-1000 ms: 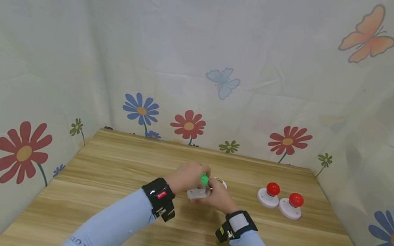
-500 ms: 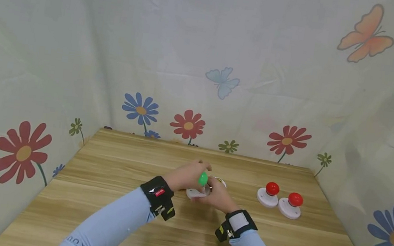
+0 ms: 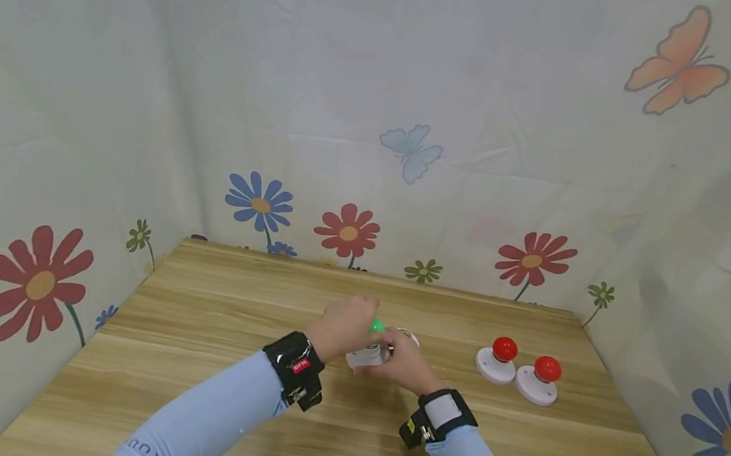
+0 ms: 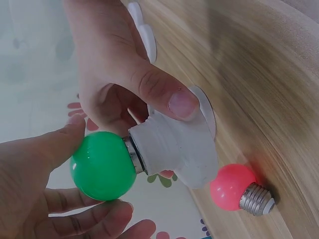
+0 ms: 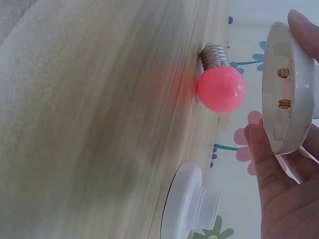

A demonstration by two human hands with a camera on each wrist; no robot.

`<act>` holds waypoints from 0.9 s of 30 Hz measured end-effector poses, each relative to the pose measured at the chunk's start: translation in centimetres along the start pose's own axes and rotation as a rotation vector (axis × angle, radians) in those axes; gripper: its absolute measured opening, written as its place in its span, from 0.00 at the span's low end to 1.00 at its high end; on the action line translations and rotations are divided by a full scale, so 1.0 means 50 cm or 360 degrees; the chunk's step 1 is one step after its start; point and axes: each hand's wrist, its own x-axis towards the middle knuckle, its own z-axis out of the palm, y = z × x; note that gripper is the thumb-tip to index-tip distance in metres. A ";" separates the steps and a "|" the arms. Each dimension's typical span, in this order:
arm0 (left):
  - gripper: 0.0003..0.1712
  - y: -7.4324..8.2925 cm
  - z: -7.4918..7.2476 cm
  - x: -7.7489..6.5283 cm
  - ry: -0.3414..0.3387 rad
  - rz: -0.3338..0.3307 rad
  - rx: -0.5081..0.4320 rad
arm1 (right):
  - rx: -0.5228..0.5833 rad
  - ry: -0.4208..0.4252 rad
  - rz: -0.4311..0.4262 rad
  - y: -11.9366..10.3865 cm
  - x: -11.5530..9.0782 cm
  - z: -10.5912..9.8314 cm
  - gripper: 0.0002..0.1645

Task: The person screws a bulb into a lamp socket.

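Observation:
My left hand (image 3: 342, 326) pinches a round green light bulb (image 4: 103, 166), thumb on one side and fingertips on the other. The bulb's metal screw base sits partly inside the mouth of a white lamp socket (image 4: 172, 147), a thin band of metal still showing. My right hand (image 3: 404, 364) grips this socket by its round base, thumb across the top in the left wrist view. In the right wrist view the underside of the base (image 5: 279, 89) faces the camera, with two brass terminals inside. Both hands hold the pair above the wooden table.
A loose red bulb (image 5: 222, 89) lies on the table (image 3: 230, 410) beyond the hands. Near it stands another white socket (image 5: 202, 206) without a bulb. To the right, two white sockets hold red bulbs (image 3: 505, 349). A flower-printed curtain (image 3: 327, 100) surrounds the table.
The left fingers spread and lifted off more of the green bulb half a second ago, then came back round it. The right hand stayed put with the socket.

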 end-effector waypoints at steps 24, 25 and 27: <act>0.21 -0.008 -0.004 0.007 -0.0184 0.0120 -0.0283 | 0.0072 -0.0004 -0.0055 0.015 -0.003 0.006 0.36; 0.24 -0.008 -0.003 0.006 -0.0177 0.0095 -0.0307 | 0.0072 -0.0003 -0.0058 0.015 -0.003 0.006 0.36; 0.29 -0.008 -0.003 0.003 -0.0153 0.0055 -0.0336 | 0.0060 0.0000 -0.0049 0.013 -0.004 0.005 0.36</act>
